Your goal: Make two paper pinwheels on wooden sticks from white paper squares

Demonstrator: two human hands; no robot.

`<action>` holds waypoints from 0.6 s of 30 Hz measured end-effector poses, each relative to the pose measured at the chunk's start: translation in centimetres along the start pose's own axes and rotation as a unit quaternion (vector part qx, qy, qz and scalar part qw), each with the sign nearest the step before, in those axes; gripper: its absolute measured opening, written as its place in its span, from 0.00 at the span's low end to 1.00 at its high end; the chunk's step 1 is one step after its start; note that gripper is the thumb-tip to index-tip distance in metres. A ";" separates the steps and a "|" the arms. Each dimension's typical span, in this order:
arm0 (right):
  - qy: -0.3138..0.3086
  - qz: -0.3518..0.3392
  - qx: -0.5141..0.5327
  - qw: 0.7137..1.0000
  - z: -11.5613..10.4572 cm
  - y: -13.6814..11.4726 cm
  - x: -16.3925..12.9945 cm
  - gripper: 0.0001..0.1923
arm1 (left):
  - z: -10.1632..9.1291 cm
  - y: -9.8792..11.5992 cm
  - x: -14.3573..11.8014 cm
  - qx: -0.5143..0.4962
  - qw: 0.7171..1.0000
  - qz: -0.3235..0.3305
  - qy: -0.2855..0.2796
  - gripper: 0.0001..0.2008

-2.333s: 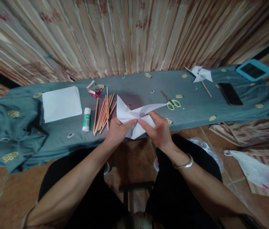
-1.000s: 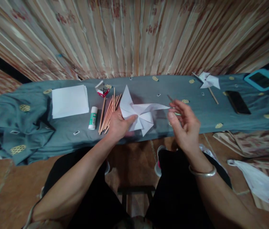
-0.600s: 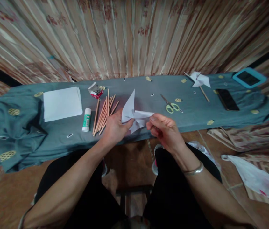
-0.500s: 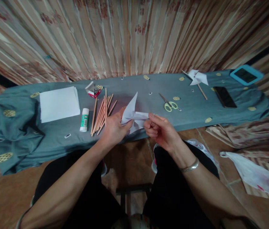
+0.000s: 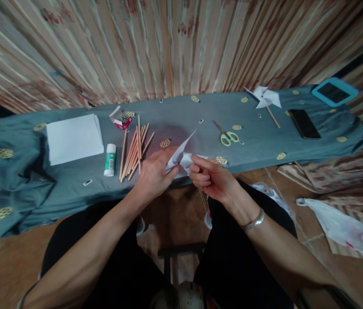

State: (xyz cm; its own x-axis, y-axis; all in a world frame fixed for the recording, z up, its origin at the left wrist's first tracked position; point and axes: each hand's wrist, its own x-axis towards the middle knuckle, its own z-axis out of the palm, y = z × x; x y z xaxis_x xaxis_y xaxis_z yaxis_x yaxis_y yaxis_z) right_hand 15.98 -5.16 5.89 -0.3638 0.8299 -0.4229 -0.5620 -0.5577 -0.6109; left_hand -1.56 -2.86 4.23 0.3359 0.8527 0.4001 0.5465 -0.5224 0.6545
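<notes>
A white paper pinwheel (image 5: 183,148) is held between my two hands above the front edge of the cloth-covered table. My left hand (image 5: 156,172) grips its left side, thumb on the near face. With thumb and fingers, my right hand (image 5: 212,174) pinches a blade on the right. The lower part of the paper is partly hidden by my fingers. Close to my left hand lie several thin wooden sticks (image 5: 132,150) in a loose pile. Left of them a glue stick (image 5: 110,160) lies on the cloth.
A stack of white paper (image 5: 74,139) lies at the left, with an open red box of small metal pins (image 5: 121,120) nearby. Scissors (image 5: 227,135) lie beyond my right hand. Farther right are a pinwheel on a stick (image 5: 266,98), a phone (image 5: 303,124) and a blue-framed device (image 5: 335,92).
My right hand has moved slightly left, nearer my left hand, bending the pinched blade in toward the pinwheel's middle. The upright blade now leans more to the right. The view has shifted slightly.
</notes>
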 end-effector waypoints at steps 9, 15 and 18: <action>0.011 0.011 -0.012 1.000 0.0 0.0 -0.1 0.15 | -0.1 0.1 -0.1 0.014 1.000 0.005 -0.008 0.18; 0.016 0.020 -0.016 1.000 0.3 0.0 -0.2 0.14 | 0.2 -0.3 -0.2 0.061 0.996 0.063 0.010 0.17; 0.012 0.007 -0.022 1.000 0.3 0.0 -0.1 0.14 | 0.3 -0.3 -0.4 0.082 0.992 0.091 0.022 0.16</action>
State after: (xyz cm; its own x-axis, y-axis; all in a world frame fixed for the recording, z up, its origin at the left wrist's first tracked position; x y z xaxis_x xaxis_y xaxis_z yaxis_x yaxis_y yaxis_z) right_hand 15.81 -5.28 6.14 -0.3529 0.8221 -0.4468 -0.5235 -0.5692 -0.6340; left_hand -1.64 -3.00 3.70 0.4083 0.7422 0.5314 0.5987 -0.6572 0.4579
